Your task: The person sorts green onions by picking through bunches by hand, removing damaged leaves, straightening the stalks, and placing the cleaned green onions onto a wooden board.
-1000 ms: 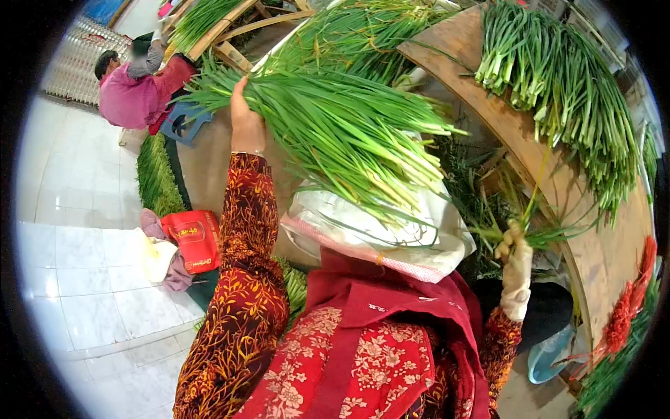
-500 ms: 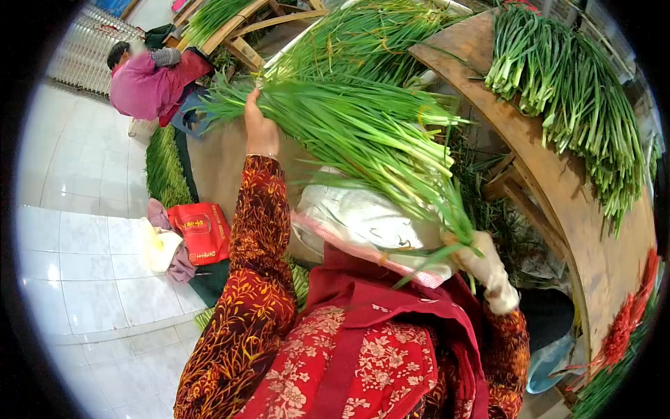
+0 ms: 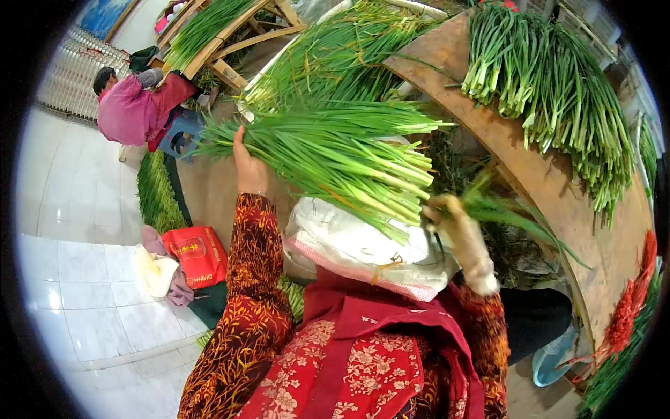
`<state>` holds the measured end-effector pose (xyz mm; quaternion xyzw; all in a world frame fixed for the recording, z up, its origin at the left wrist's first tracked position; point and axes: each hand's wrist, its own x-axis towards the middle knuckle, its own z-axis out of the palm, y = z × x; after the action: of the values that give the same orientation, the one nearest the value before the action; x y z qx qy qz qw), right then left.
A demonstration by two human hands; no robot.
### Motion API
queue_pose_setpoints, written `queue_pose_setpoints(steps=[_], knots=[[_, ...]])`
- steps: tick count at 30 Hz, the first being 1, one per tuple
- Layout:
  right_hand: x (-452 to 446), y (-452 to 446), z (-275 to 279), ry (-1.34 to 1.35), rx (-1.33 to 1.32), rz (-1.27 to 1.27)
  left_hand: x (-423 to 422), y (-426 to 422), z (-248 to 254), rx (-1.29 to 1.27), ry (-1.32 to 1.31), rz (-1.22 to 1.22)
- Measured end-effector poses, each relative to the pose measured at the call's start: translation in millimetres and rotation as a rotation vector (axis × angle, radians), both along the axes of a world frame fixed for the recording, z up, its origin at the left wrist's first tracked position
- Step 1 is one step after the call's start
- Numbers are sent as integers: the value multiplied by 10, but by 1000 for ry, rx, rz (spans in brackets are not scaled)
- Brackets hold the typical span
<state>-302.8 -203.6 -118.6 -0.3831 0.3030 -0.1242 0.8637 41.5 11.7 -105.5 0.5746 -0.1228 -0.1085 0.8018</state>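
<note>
Bundle of slender green leaves (image 3: 335,164) lies across your front, raised over your lap, its long axis running from left to right with a slight slope down toward your right side. Its fine, dark tips point left, past your left hand (image 3: 250,167); its pale, thicker stems (image 3: 398,192) point right and spread into an uneven fan. The leaves are smooth, flat and narrow, glossy along their length, and the stem ends look blunt.

Your left hand is bare and grips the bundle near the leafy end: the thumb (image 3: 239,133) presses on the near side, while the fingers are hidden behind the leaves. Your right hand (image 3: 464,241), in a pale, soft-looking glove, is beside the stem ends and blurred; you cannot tell from this view whether its fingers are pinching or loose. Thin green strands (image 3: 513,213) trail from beside it toward the wooden board (image 3: 600,258).

Below the stems, a rounded white sack (image 3: 342,223) with a pink checked edge rests on your lap, creased and slightly shiny. It meets your red apron (image 3: 363,363), printed with pale flowers. Thick rows of leaves (image 3: 551,98) lie along the flat, brown-grained board.
</note>
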Motion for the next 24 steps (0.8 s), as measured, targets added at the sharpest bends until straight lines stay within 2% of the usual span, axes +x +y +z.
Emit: queue_pose_setpoints(steps=[2, 4, 6, 7, 9, 10, 12, 14, 16, 18, 19, 21, 22, 23, 24], knots=[[340, -35, -147, 117, -29, 183, -196, 57, 42, 389, -361, 13], [511, -1, -210, -357, 175, 57, -241, 27, 70, 313, -340, 47], [523, 48, -360, -302, 149, 54, -303, 4, 187, 15, 51, 111], [443, 55, -325, -114, 29, 133, -377, -10, 237, 27, 13, 83], [327, 155, -96, -22, 194, 139, -430, -12, 238, -10, 1, 107], [230, 170, -138, -377, 193, 152, -379, 0, 205, -76, 47, 104], [-120, 80, -302, -436, 404, 21, -279, 24, 134, -208, 138, 103], [-349, -60, -511, -307, 510, -133, -83, 152, -50, -332, 322, 68], [-294, -123, -362, -148, 300, -176, -124, 80, -113, -262, 233, 146], [-8, -111, 21, 55, 49, -223, -149, 34, -130, -191, 135, 224], [164, -177, 55, -4, -14, -107, -151, 15, -127, -253, 111, 246], [441, -254, 29, -30, -115, 76, -153, 15, 85, -391, 172, 32], [587, -210, 59, -110, -119, 83, -156, 16, 192, -448, 210, -73], [733, -166, 88, -191, -121, 91, -176, -7, 293, -463, 113, -101], [727, -194, 168, -150, -122, 157, -203, -32, 410, -475, 14, -129]])
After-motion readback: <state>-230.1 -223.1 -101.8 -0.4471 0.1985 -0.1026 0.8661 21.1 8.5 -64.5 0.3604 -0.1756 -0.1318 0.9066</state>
